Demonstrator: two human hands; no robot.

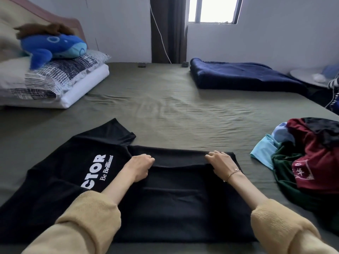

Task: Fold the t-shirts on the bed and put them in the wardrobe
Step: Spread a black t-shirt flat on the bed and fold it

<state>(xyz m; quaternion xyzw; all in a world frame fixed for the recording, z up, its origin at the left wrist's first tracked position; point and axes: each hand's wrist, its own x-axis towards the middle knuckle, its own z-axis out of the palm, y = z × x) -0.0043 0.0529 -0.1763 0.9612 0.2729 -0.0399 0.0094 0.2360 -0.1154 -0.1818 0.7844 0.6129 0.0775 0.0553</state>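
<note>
Two hands (pixel 142 166) (pixel 221 162), one black t-shirt (pixel 174 208), two pillows (pixel 55 79) (pixel 84 88), one plush whale (pixel 53 45).

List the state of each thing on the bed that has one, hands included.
black t-shirt: partly folded, far fold gripped
left hand: fingers curled on the fold
right hand: fingers curled on the fold
clothes pile: unfolded heap
navy blanket: folded
pillows: stacked

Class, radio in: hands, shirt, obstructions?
Left hand and right hand grip black t-shirt fold edge. Half folded. Unfolded clothes pile waits right.
</note>
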